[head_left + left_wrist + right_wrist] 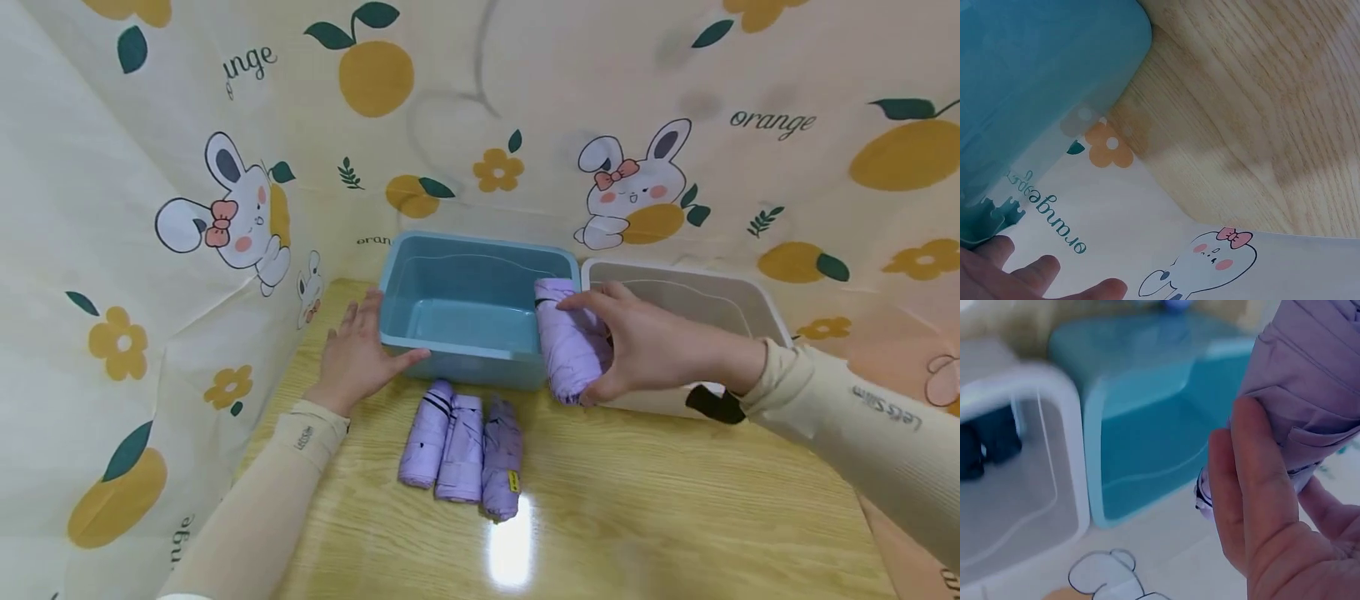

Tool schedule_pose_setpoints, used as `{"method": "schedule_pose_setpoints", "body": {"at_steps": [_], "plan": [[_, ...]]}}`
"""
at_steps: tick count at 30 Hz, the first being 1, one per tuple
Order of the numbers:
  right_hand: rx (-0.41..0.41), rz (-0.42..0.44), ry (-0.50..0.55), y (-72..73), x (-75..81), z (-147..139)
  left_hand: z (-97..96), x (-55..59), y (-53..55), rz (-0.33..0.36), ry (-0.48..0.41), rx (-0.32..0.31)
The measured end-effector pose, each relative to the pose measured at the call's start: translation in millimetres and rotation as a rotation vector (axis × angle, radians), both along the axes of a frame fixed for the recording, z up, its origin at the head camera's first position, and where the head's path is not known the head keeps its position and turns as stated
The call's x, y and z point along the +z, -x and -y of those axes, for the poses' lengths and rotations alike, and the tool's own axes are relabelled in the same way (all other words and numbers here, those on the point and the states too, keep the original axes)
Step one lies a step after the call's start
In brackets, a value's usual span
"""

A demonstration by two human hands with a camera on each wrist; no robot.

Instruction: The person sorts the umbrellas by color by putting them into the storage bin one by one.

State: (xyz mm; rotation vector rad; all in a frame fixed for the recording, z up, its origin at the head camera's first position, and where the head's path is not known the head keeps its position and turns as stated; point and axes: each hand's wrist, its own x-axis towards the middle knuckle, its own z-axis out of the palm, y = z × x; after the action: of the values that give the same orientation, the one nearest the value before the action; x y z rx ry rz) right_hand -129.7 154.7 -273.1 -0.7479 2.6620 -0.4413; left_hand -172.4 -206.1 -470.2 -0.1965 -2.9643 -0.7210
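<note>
My right hand [648,342] grips a rolled lilac folding umbrella [564,342], thumb on one side and fingers on the other. The umbrella is held over the right end of a blue plastic bin [465,354], overlapping its rim in the head view. In the right wrist view, fingers [1266,469] lie along the umbrella's fabric. My left hand [356,350] rests at the blue bin's left rim, fingers extended and thumb toward the front edge. Three more rolled umbrellas lie side by side before the bin: a left one [426,437], a middle one [460,454] and a darker right one [502,467].
A pale bin [675,271] stands right beside the blue one, with dark items [991,444] inside it in the right wrist view. Behind both rises a sheet [450,133] printed with rabbits and oranges. The wood-grain table [675,500] extends in front.
</note>
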Motion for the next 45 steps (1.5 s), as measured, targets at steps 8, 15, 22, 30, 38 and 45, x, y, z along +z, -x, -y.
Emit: {"method": "schedule_pose_setpoints", "body": {"at_steps": [8, 15, 22, 30, 38, 45], "plan": [[-0.002, 0.055, -0.161, 93.8, -21.9, 34.9, 0.9, 1.2, 0.3, 0.022, 0.021, 0.019], [-0.002, 0.172, -0.29, 129.1, -56.4, 57.9, 2.0, -0.1, 2.0, 0.019, 0.034, 0.023], [0.034, 0.217, -0.501, 155.3, -101.6, 74.1, 3.3, -2.1, 3.1, -0.003, 0.039, 0.033], [0.069, 0.29, -0.662, 175.7, -145.7, 78.5, 2.5, -4.0, 4.2, -0.012, 0.049, 0.032], [-0.038, 0.421, -0.696, 162.4, -141.1, 86.6, -0.6, -2.6, 4.7, 0.001, 0.05, 0.022], [0.207, 0.223, -0.779, 159.9, -154.8, 92.8, 1.8, -3.6, 5.8, 0.02, 0.05, 0.025]]}}
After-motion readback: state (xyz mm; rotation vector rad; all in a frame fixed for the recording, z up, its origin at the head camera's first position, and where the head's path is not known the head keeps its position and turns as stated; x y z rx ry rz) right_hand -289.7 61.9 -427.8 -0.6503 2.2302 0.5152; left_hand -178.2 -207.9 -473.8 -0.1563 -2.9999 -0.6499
